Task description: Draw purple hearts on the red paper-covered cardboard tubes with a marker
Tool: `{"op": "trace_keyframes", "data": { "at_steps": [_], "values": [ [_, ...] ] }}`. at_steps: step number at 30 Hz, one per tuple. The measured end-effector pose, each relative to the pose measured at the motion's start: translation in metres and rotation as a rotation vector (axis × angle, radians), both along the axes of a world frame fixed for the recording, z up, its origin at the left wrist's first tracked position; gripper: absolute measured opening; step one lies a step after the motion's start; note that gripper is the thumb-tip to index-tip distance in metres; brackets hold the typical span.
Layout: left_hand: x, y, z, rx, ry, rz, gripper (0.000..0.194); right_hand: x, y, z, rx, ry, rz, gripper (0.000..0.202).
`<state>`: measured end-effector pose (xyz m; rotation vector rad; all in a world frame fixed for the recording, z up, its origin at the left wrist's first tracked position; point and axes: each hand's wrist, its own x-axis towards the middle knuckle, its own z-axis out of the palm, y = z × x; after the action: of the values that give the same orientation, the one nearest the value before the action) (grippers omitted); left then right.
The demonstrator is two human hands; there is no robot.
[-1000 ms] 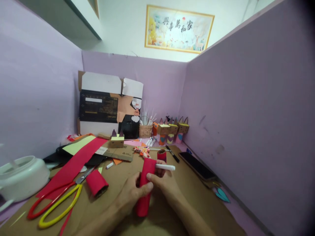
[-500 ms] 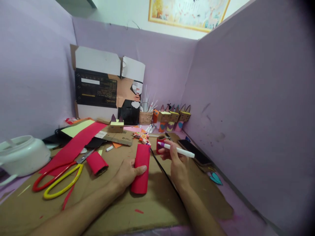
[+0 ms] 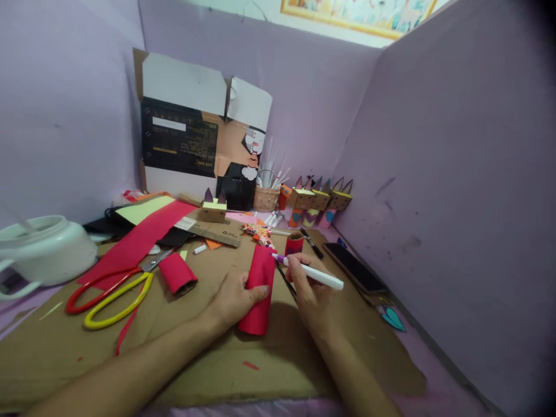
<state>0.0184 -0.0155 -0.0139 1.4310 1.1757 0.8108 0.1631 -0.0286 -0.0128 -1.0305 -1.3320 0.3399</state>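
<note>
A red paper-wrapped tube (image 3: 259,289) lies on the brown cardboard work mat (image 3: 204,370). My left hand (image 3: 237,298) presses on its left side and holds it down. My right hand (image 3: 310,289) grips a white marker (image 3: 313,273) with a purple tip, and the tip touches the tube's upper right edge. A shorter red tube (image 3: 177,273) lies to the left. Another small red tube (image 3: 295,243) stands upright just behind my right hand.
Red and yellow handled scissors (image 3: 110,289) lie at left on a red paper strip (image 3: 139,246). A white pot (image 3: 46,249) sits far left. A phone (image 3: 354,267), a black pen (image 3: 313,244), paper cat boxes (image 3: 321,200) and a printed carton (image 3: 191,145) stand behind.
The tube went from held up in both hands to lying on the mat. My right hand swung the marker round and brought its purple tip to the tube. The view tilted down.
</note>
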Motion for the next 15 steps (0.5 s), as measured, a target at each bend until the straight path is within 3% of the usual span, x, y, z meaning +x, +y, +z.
{"op": "trace_keyframes", "data": {
  "at_steps": [15],
  "values": [
    [-0.0006, 0.0012, -0.0057, 0.017, 0.019, -0.006, 0.024, -0.0033, 0.0048, -0.0028, 0.012, -0.036, 0.013, 0.017]
  ]
}}
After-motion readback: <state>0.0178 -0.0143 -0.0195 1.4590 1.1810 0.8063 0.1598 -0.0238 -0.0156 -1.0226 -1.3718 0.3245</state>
